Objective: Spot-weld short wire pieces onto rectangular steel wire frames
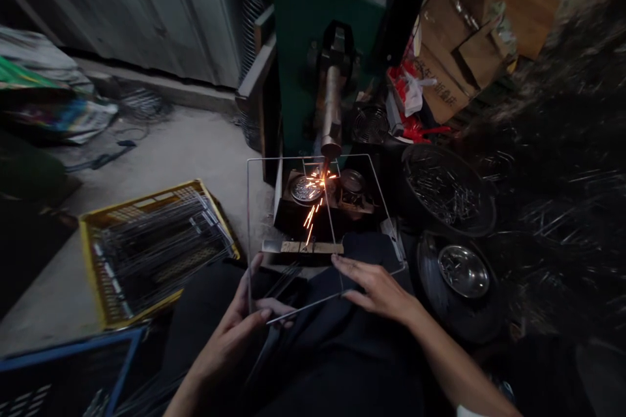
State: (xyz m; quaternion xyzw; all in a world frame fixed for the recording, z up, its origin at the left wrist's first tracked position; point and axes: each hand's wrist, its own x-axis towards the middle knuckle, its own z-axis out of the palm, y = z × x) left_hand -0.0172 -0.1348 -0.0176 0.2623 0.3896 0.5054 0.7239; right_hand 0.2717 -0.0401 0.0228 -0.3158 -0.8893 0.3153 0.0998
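A thin bent-wire frame spans the space between my hands and a spot welder's metal electrode arm. Orange sparks spray from the wire just below the electrode tip and fall toward me. My left hand grips the frame's near left corner, thumb on the lower wire and a finger against the upright one. On the right, my right hand pinches the middle wire between fingertips and thumb. A round dish of small metal bits sits under the frame, left of the sparks.
A yellow crate of wire pieces stands on the floor at left, with a blue-rimmed crate nearer. At right are a dark basin of metal rods and a steel bowl. Cardboard boxes lean behind.
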